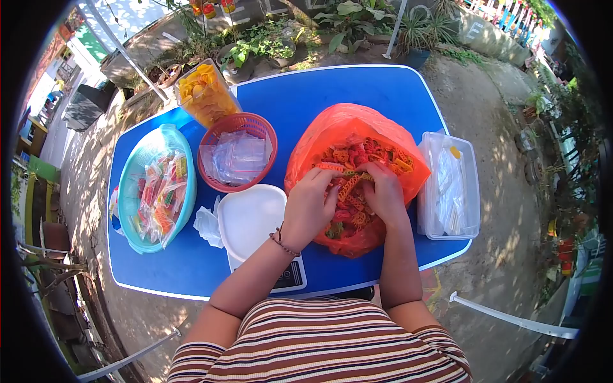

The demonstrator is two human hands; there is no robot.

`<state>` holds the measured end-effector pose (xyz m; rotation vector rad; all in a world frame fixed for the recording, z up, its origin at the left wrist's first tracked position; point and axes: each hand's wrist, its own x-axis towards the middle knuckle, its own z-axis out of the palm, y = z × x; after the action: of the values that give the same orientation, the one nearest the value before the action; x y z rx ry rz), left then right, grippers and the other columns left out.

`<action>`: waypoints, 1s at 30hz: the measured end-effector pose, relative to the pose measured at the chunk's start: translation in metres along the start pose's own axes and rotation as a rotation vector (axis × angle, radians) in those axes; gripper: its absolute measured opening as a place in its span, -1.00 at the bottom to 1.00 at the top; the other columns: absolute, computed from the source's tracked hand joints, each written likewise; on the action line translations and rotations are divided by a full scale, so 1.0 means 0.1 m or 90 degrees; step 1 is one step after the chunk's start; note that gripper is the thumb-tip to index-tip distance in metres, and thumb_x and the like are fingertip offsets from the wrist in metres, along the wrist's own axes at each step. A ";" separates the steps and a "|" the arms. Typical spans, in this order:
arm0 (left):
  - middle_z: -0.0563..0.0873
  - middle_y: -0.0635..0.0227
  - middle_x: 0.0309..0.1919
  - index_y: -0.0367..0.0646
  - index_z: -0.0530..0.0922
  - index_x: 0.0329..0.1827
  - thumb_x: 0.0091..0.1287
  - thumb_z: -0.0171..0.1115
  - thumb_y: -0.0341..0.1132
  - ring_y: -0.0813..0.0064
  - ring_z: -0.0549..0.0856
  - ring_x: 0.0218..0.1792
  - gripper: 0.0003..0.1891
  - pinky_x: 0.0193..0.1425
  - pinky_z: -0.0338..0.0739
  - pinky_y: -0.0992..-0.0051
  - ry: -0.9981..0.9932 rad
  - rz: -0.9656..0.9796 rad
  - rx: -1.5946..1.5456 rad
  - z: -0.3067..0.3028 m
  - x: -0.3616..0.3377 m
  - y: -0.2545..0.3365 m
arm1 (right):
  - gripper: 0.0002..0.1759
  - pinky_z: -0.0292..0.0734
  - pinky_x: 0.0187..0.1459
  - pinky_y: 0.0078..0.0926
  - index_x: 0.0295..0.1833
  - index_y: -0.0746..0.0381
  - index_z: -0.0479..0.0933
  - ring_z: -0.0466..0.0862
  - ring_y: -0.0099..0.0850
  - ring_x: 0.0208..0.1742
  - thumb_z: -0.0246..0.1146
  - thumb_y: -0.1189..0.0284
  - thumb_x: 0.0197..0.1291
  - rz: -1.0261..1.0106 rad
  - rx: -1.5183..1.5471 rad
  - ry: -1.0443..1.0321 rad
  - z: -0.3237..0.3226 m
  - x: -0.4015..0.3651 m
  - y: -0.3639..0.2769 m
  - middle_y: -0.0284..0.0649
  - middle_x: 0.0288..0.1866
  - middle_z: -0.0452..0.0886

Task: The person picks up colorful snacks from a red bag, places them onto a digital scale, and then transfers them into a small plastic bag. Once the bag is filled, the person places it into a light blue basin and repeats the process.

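Note:
A large red plastic bag (357, 121) stands open on the blue table, full of red, orange, yellow and green crinkled pieces (357, 210). Both my hands are inside its mouth. My left hand (313, 195), with a beaded bracelet at the wrist, has its fingers curled at the left end of a yellowish ridged piece (350, 186). At that piece's right end is my right hand (383, 190), fingers bent downward onto the contents. Just left of the bag sits a kitchen scale (290, 279) with a white plate (252, 220) on top.
On the blue table (274, 96) are a turquoise basket (128, 198) of filled packets, a red basket (271, 163) of clear bags, a tall container of yellow pieces (207, 92), crumpled white plastic (207, 225) and a clear box (472, 191) at right.

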<state>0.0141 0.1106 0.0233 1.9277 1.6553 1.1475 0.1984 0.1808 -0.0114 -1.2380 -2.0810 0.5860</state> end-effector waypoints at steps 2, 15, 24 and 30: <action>0.77 0.16 -0.18 -0.26 0.65 0.08 0.30 0.37 -0.48 0.37 0.79 -0.14 -0.72 -0.06 0.65 0.44 -0.007 -0.059 -0.096 -0.03 -0.04 0.01 | -0.76 0.60 -0.02 -0.17 -0.04 0.23 0.66 0.70 -0.01 -0.06 0.34 0.58 0.15 -0.016 0.039 0.069 0.09 -0.01 0.14 -0.04 -0.12 0.71; 0.81 0.27 -0.18 -0.26 0.67 -0.02 0.43 0.31 -0.43 0.53 0.80 -0.17 -0.86 -0.08 0.65 0.52 -0.019 -0.190 -0.411 -0.22 -0.38 -0.08 | -0.80 0.60 -0.04 -0.16 -0.11 0.20 0.71 0.72 -0.01 -0.13 0.38 0.51 0.11 0.021 0.005 0.021 0.01 -0.08 -0.03 0.00 -0.20 0.72; 0.78 0.12 -0.19 -0.23 0.68 -0.07 0.31 0.32 -0.44 0.13 0.76 -0.15 -0.83 -0.07 0.62 0.28 -0.029 0.072 0.005 -0.09 -0.11 0.06 | -0.80 0.62 -0.09 -0.16 -0.12 0.13 0.74 0.74 -0.06 -0.17 0.43 0.43 0.09 0.039 -0.098 0.056 0.07 -0.09 -0.09 -0.02 -0.23 0.73; 0.78 0.08 -0.23 -0.26 0.66 -0.05 0.32 0.30 -0.47 0.10 0.77 -0.19 -0.82 -0.08 0.64 0.26 0.000 0.005 0.046 0.11 0.08 -0.19 | -0.78 0.62 -0.08 -0.18 -0.10 0.11 0.77 0.74 -0.10 -0.16 0.46 0.36 0.12 0.013 -0.163 0.062 0.21 -0.12 -0.14 -0.06 -0.26 0.76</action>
<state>0.0100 0.1253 0.0059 1.9799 1.7126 1.1045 0.1792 0.1628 -0.0199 -1.4019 -2.1107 0.2674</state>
